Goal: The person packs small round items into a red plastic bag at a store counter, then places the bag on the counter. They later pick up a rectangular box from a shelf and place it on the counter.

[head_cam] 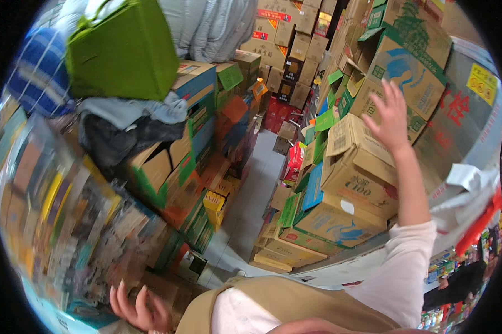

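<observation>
My right hand (pixel 388 115) is raised on the right side with its fingers spread and nothing in them. It is in front of a stack of cardboard cartons, nearest to a carton with a blue print (pixel 405 71) and above a brown carton with a raised flap (pixel 355 167). Whether it touches either carton cannot be told. At the lower left, my left hand (pixel 138 307) has its fingers apart and slightly bent, with no object seen in it. Blurred packaged goods (pixel 67 213) stand beyond that hand.
A narrow tiled aisle (pixel 238 213) runs between stacked cartons. On the left, a green bag (pixel 123 54) rests above dark and light blue cloth (pixel 130 125). A grey metal cabinet (pixel 463 112) with red writing stands right. Another person (pixel 455 288) appears at lower right.
</observation>
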A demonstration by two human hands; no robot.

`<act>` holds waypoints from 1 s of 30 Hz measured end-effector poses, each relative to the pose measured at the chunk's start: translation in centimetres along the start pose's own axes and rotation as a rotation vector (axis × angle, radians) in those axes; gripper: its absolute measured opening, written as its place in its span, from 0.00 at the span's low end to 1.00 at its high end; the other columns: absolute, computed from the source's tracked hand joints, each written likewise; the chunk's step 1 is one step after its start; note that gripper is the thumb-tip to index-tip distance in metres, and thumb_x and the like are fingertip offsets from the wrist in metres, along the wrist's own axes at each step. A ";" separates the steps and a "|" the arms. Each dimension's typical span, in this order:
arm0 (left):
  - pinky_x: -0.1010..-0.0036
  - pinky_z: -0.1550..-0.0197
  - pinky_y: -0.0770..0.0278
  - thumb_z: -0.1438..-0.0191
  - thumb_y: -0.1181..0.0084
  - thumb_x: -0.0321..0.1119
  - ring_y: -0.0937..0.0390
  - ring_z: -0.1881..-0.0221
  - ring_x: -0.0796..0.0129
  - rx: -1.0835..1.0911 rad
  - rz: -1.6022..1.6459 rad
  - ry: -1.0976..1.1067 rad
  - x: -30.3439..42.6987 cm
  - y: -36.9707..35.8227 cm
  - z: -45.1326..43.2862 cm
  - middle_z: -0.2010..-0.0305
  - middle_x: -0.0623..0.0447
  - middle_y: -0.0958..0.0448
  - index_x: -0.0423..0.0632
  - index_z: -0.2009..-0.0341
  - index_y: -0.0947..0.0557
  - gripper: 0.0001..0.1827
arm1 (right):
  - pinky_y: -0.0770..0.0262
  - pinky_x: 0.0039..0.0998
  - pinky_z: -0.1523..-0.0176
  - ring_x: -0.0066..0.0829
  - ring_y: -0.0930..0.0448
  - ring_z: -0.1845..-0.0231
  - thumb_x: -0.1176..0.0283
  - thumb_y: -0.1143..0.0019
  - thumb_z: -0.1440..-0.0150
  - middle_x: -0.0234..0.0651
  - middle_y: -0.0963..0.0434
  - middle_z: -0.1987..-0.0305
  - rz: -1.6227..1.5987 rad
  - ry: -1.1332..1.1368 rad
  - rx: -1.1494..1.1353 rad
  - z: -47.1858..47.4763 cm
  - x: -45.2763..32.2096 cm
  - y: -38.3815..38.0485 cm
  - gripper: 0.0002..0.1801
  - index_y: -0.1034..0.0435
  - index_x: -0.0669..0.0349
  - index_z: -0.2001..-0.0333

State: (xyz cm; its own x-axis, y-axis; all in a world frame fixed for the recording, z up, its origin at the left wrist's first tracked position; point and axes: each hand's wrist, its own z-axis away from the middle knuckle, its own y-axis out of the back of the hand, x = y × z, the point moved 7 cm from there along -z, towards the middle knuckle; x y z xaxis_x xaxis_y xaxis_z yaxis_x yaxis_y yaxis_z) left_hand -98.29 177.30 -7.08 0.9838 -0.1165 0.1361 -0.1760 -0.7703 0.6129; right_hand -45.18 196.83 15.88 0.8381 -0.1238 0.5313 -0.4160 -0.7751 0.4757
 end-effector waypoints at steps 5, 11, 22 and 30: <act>0.57 0.39 0.38 0.59 0.40 0.24 0.33 0.41 0.44 0.097 0.514 -0.218 13.3 -15.4 -15.1 0.46 0.43 0.24 0.52 0.66 0.17 0.13 | 0.57 0.45 0.24 0.36 0.51 0.23 0.58 0.37 0.48 0.36 0.45 0.26 0.093 0.261 -0.112 -8.6 4.8 -9.8 0.28 0.29 0.55 0.44; 0.56 0.39 0.37 0.60 0.37 0.21 0.32 0.41 0.44 0.194 0.905 -0.332 27.7 -34.7 -28.6 0.47 0.43 0.24 0.49 0.68 0.18 0.12 | 0.59 0.45 0.22 0.40 0.45 0.26 0.65 0.38 0.55 0.46 0.32 0.37 0.257 0.129 -0.442 -9.1 8.4 -18.1 0.19 0.26 0.69 0.62; 0.59 0.39 0.38 0.62 0.39 0.32 0.30 0.45 0.52 -0.064 1.196 -0.185 49.3 -69.4 -45.9 0.53 0.48 0.22 0.52 0.72 0.17 0.08 | 0.46 0.56 0.27 0.49 0.29 0.45 0.62 0.36 0.74 0.50 0.27 0.58 0.190 0.016 -0.421 -9.7 8.6 -17.6 0.23 0.24 0.68 0.73; 0.62 0.40 0.34 0.61 0.41 0.38 0.27 0.47 0.53 -0.342 1.053 -0.123 66.5 -82.3 -59.0 0.57 0.47 0.19 0.54 0.71 0.13 0.10 | 0.45 0.57 0.31 0.48 0.26 0.48 0.58 0.38 0.62 0.49 0.25 0.58 0.300 0.095 -0.313 -11.0 8.0 -18.2 0.22 0.23 0.61 0.64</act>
State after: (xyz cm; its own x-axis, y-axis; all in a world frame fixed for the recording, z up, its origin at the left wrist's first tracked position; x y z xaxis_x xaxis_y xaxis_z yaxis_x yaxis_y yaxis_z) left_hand -20.38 269.91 -2.57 0.3310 -0.6862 0.6477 -0.9058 -0.0388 0.4219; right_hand -34.78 216.75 19.24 0.6340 -0.2462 0.7331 -0.7349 -0.4870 0.4720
